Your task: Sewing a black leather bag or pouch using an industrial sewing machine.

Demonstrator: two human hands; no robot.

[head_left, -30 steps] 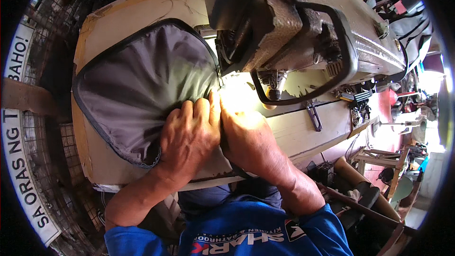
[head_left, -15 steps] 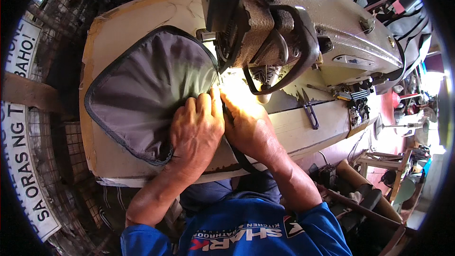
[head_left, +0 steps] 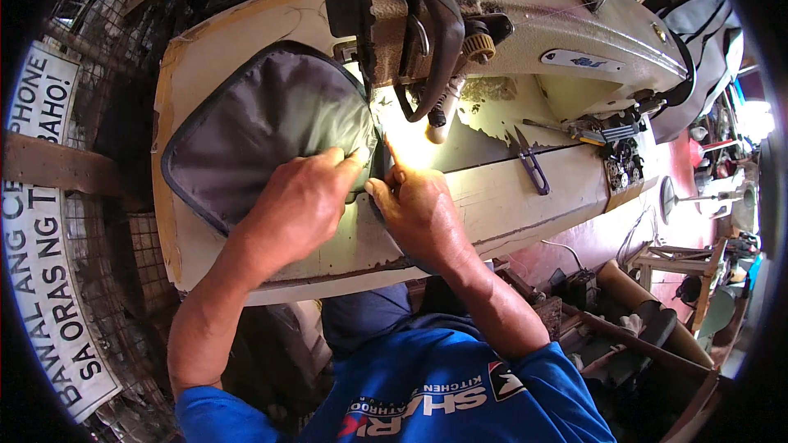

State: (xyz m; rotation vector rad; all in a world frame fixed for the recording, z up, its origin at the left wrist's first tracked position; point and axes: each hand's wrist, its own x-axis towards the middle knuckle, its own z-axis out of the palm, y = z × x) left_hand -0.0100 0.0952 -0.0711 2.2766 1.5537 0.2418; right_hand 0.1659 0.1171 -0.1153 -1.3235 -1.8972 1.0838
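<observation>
A dark grey fabric panel (head_left: 263, 119) with black edging lies on the sewing machine table, its right side by the lit needle area. My left hand (head_left: 300, 201) is closed, thumb and fingers pinching the panel near its lower right edge. Beside it my right hand (head_left: 427, 217) is closed too, fingers bent round a black binding strip (head_left: 379, 166) that runs along that edge. My right index finger points up toward the needle area, where glare hides detail. Above my hands stands the sewing machine (head_left: 525, 29), its worn beige head reaching to the right.
Purple-handled thread snips (head_left: 535, 171) lie on the table (head_left: 492, 217) right of my hand. Screwdrivers (head_left: 595, 136) and small metal parts (head_left: 625, 171) sit farther right. A wire mesh with white signs (head_left: 57, 295) stands at the left.
My left hand has drawn back and left, changing from flattened fingers to a pinch. The panel has turned slightly, and its lower edge has shifted up. My right hand has moved slightly right.
</observation>
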